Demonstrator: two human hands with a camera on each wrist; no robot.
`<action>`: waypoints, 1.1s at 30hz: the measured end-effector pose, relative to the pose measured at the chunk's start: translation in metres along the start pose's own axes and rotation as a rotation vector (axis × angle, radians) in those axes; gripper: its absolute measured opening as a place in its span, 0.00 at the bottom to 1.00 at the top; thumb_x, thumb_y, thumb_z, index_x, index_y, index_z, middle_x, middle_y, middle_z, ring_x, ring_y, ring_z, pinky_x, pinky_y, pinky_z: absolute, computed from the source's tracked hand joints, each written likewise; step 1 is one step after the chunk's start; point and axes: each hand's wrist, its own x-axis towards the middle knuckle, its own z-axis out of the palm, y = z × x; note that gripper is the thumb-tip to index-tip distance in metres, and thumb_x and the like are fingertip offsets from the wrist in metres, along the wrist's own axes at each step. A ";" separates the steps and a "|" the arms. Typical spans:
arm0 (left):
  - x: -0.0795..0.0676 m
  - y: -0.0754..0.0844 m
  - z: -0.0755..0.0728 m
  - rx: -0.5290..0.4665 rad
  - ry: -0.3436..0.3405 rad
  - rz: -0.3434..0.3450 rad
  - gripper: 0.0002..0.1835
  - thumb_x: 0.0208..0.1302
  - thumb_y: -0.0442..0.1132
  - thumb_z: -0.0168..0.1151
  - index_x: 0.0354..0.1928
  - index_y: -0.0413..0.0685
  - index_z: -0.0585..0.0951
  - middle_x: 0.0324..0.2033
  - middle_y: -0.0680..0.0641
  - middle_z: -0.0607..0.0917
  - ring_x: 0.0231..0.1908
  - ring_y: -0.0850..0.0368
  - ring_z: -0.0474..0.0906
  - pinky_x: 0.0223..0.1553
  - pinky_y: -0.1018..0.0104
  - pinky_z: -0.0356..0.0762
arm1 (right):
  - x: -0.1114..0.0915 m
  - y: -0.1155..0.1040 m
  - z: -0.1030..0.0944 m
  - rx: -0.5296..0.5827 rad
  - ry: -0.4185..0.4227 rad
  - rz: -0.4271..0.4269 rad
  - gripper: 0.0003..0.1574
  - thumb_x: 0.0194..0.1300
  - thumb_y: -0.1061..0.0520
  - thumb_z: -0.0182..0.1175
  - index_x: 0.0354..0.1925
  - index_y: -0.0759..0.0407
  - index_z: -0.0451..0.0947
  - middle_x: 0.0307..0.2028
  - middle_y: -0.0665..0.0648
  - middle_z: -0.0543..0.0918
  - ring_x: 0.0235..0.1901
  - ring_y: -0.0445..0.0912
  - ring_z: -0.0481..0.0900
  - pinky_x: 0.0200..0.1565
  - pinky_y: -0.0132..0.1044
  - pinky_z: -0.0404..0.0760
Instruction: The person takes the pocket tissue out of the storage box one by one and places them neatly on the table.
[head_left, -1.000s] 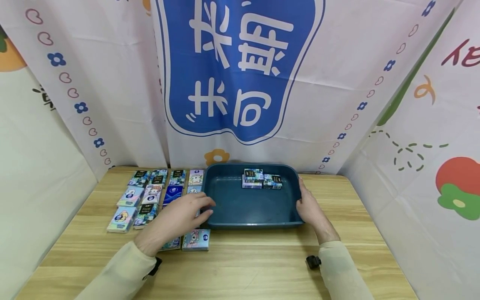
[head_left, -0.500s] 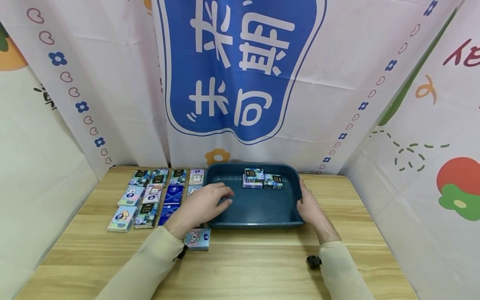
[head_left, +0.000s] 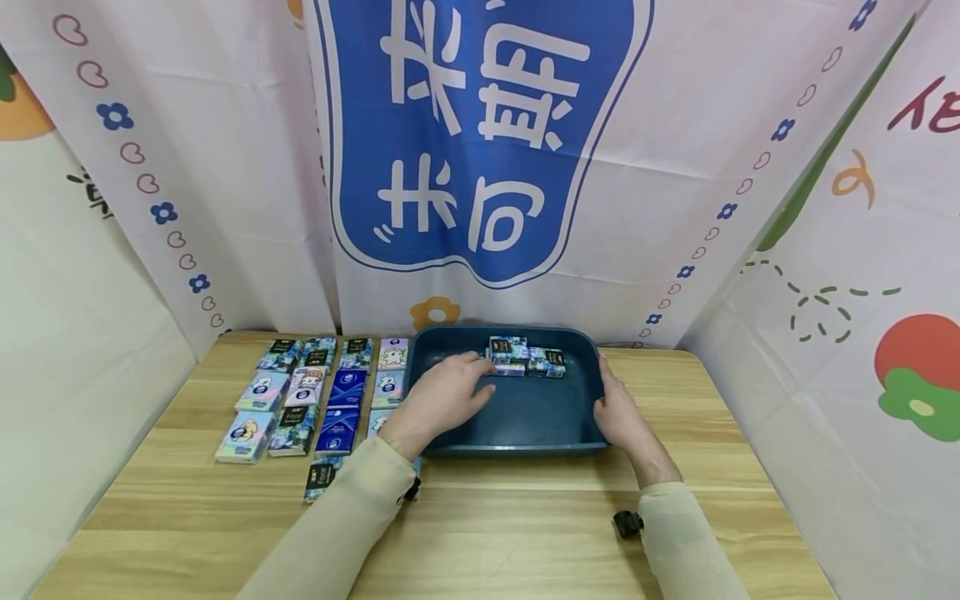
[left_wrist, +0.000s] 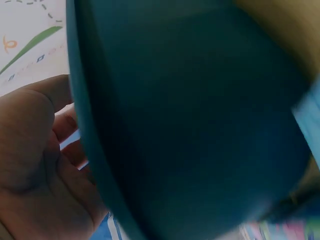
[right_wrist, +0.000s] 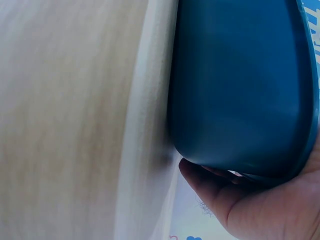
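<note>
A dark teal plastic tray [head_left: 525, 425] stands on the table. Three small tissue packs [head_left: 546, 363] are at its back, one resting on top of another. My left hand [head_left: 442, 400] reaches over the tray with loosely bent fingers, its fingertips at the left end of the packs; whether they touch cannot be seen. I see nothing between thumb and fingers of the left hand [left_wrist: 40, 165] in the left wrist view. My right hand [head_left: 622, 412] grips the tray's right end, and the right wrist view shows that hand [right_wrist: 270, 205] around the tray's [right_wrist: 245, 90] end.
Several tissue packs [head_left: 339, 430], some plain blue, others floral or cartoon-printed, lie in rough rows left of the tray. The left sleeve hides part of the front row. A printed curtain [head_left: 262, 208] hangs behind the wooden table [head_left: 540, 542].
My left hand has moved right and away from me, from the tray's left rim to the packs at the back. The right hand and the tray stay in place.
</note>
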 end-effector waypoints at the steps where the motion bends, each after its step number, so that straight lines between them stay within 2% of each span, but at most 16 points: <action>1: 0.003 0.002 0.002 0.008 0.001 -0.005 0.19 0.87 0.48 0.71 0.71 0.49 0.90 0.64 0.45 0.94 0.61 0.47 0.93 0.67 0.48 0.95 | 0.000 0.000 0.000 0.000 0.000 -0.001 0.54 0.85 0.73 0.42 0.97 0.64 0.31 0.96 0.74 0.42 0.95 0.73 0.45 0.95 0.70 0.47; 9: 0.021 0.020 0.016 0.043 0.000 -0.048 0.28 0.86 0.50 0.72 0.79 0.47 0.84 0.77 0.42 0.87 0.74 0.41 0.86 0.78 0.44 0.88 | 0.000 0.002 0.000 -0.015 0.006 -0.003 0.54 0.85 0.72 0.42 0.97 0.64 0.32 0.96 0.74 0.43 0.95 0.73 0.46 0.95 0.70 0.49; 17: 0.039 0.031 0.030 0.046 -0.029 -0.073 0.36 0.87 0.52 0.71 0.88 0.49 0.75 0.89 0.40 0.74 0.89 0.38 0.71 0.88 0.40 0.76 | 0.001 0.002 0.001 -0.012 0.001 -0.005 0.54 0.85 0.72 0.42 0.97 0.64 0.31 0.96 0.75 0.43 0.95 0.73 0.46 0.95 0.69 0.48; 24: 0.054 0.029 0.042 0.062 -0.065 -0.096 0.41 0.88 0.52 0.70 0.93 0.50 0.66 0.94 0.42 0.65 0.94 0.39 0.62 0.94 0.43 0.66 | 0.001 0.002 0.001 -0.016 0.001 -0.008 0.54 0.85 0.72 0.43 0.97 0.64 0.31 0.96 0.75 0.43 0.95 0.73 0.46 0.95 0.69 0.48; 33: 0.065 0.024 0.050 0.038 -0.145 -0.166 0.45 0.90 0.52 0.66 0.97 0.53 0.57 0.97 0.44 0.54 0.97 0.43 0.49 0.98 0.42 0.55 | 0.000 0.002 0.001 -0.012 0.003 -0.013 0.53 0.85 0.72 0.42 0.96 0.65 0.31 0.96 0.74 0.42 0.95 0.72 0.46 0.95 0.69 0.47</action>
